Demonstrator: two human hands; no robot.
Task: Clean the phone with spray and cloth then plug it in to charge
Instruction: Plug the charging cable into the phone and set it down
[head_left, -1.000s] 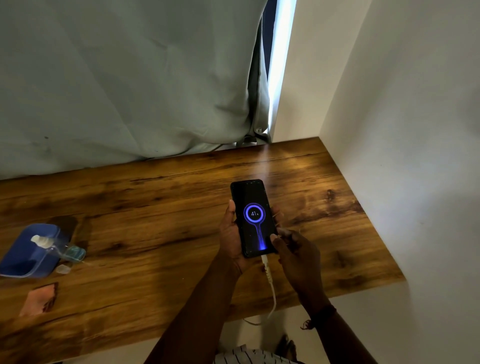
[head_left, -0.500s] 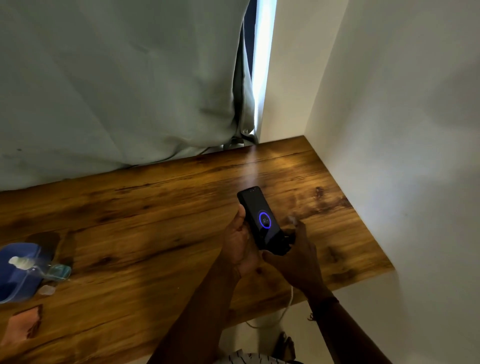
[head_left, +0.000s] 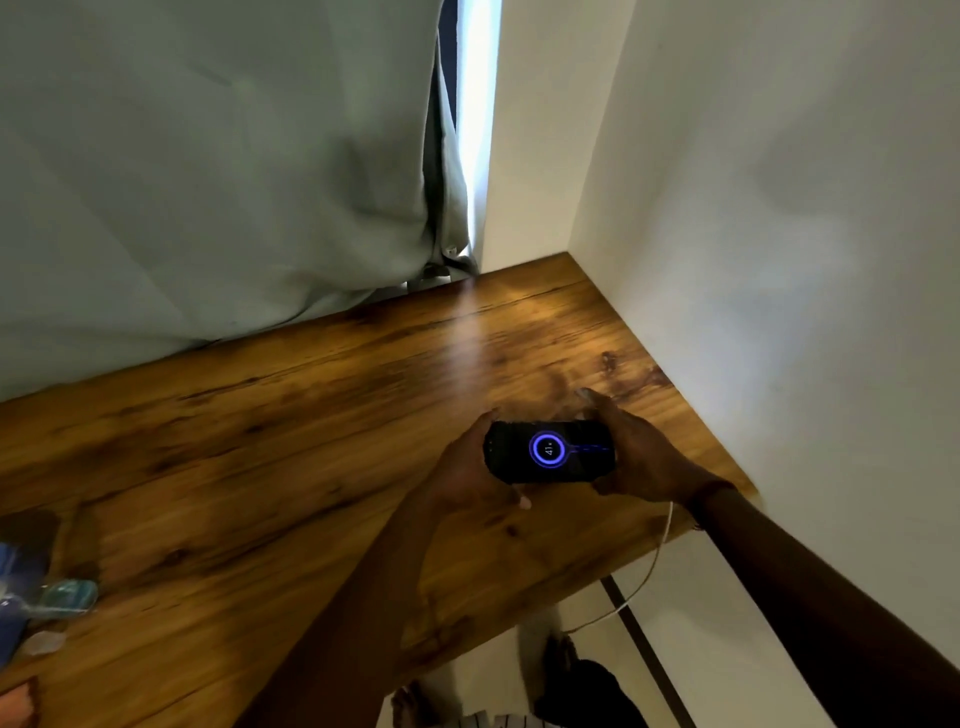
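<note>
Wood desk rt corner: both hands hold phone, cabled.

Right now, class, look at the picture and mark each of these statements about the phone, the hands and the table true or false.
1. Both hands hold the phone. True: left hand, right hand.
2. The phone's screen is dark. False: it shows a blue charging ring.
3. The phone lies sideways across the view. True.
4. The white cable runs across the wooden table toward the curtain. False: it hangs off the near edge.
</note>
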